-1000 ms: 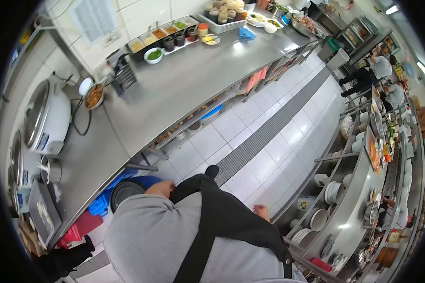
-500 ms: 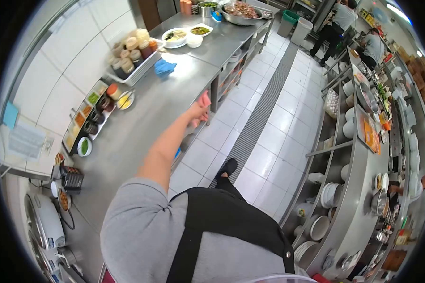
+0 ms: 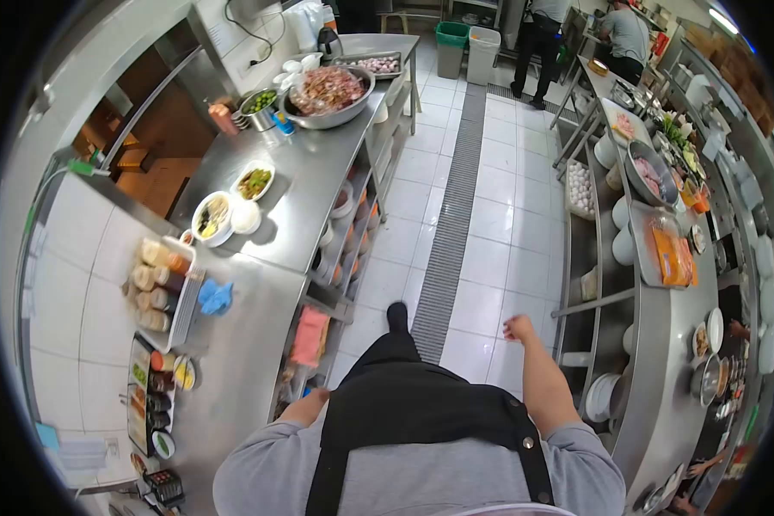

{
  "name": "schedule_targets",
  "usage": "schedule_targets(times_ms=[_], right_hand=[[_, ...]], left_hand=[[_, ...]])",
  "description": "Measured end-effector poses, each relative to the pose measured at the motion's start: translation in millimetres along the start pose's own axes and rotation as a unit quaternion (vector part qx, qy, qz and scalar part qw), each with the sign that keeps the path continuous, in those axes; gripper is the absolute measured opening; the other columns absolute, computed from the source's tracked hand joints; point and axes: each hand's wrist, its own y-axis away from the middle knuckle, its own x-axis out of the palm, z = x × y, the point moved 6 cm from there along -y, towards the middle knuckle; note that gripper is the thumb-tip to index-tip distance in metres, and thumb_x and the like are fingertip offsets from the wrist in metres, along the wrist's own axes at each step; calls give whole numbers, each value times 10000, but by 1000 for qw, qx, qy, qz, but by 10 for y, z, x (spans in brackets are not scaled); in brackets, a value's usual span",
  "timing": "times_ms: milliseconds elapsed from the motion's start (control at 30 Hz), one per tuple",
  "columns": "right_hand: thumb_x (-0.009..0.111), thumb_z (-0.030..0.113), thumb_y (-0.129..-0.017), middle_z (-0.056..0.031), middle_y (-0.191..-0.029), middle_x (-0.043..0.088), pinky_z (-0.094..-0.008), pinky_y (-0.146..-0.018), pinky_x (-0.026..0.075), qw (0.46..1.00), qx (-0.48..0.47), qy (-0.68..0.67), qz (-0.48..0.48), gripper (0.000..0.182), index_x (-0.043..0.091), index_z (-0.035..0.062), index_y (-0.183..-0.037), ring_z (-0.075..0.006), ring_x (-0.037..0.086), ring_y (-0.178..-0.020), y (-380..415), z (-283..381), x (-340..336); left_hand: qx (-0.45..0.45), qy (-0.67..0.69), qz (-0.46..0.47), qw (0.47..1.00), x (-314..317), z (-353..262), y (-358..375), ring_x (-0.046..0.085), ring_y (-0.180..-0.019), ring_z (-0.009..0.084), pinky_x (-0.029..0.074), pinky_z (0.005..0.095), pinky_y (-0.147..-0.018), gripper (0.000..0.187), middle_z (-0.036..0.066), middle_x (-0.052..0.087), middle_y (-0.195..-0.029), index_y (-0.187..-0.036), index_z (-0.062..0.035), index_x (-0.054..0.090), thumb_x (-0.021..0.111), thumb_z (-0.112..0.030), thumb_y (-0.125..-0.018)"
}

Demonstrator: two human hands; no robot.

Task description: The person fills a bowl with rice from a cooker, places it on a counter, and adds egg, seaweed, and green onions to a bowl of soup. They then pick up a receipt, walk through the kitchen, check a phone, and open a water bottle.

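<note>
My right hand [image 3: 518, 328] swings out over the tiled floor, fingers curled in, with nothing seen in it. Of my left hand [image 3: 320, 396] only a small part shows beside the apron, low by the left counter; its fingers are hidden. A pink cloth [image 3: 310, 336] hangs at the shelf under that counter, just ahead of my left hand. On the steel counter [image 3: 232, 322] lies a crumpled blue cloth [image 3: 216, 297]. Sauce bottles stand in a white basket [image 3: 186, 301] beside it.
A large bowl of meat [image 3: 327, 95] and two dishes of food, one a bowl [image 3: 212, 217], stand farther along the left counter. A drain grate [image 3: 460, 198] runs down the aisle. Shelves and a counter [image 3: 654, 318] line the right. Two people and bins [image 3: 482, 56] are ahead.
My left hand has drawn back from the pink cloth, which now hangs at the shelf. My right hand has come into view. I have moved forward along the aisle.
</note>
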Motion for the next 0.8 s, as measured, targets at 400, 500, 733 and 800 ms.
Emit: schedule_targets(times_ms=[400,500,733,800], right_hand=[[714,233,-861,-89,-660,675,-350,-520,521,968,32,197,152,224,752,39,-757,-183,623,-542,-1312,1418,87],[716,243,-865,-41,-633,632,-333,-460,413,949,-60,247,186,219,699,87,-714,-142,535,-498,-1416,1026,-172],[747,121,-818,-114,-684,671,-408,-487,519,931,285,-131,-185,74,732,57,-851,-229,655,-557,-1896,-338,-1327],[753,73,-773,-147,-680,671,-422,-471,500,918,257,303,11,72,726,26,-820,-260,648,-540,-2131,-224,-1552]], left_hand=[[62,-142,70,985,-2440,-3521,-1861,655,-714,289,514,440,-601,263,123,703,-823,-1023,-110,734,672,-265,-820],[135,17,-59,989,-3166,-5371,-1902,690,-774,258,520,414,-611,176,103,715,-872,-1001,-104,703,635,-219,-886],[291,169,-31,941,-4354,-9287,-1460,669,-782,207,535,362,-646,167,98,688,-933,-1089,-67,614,583,-147,-946],[405,176,-164,882,-4658,-9973,-1466,633,-748,161,523,290,-662,183,62,648,-844,-1112,-58,588,604,-119,-940]])
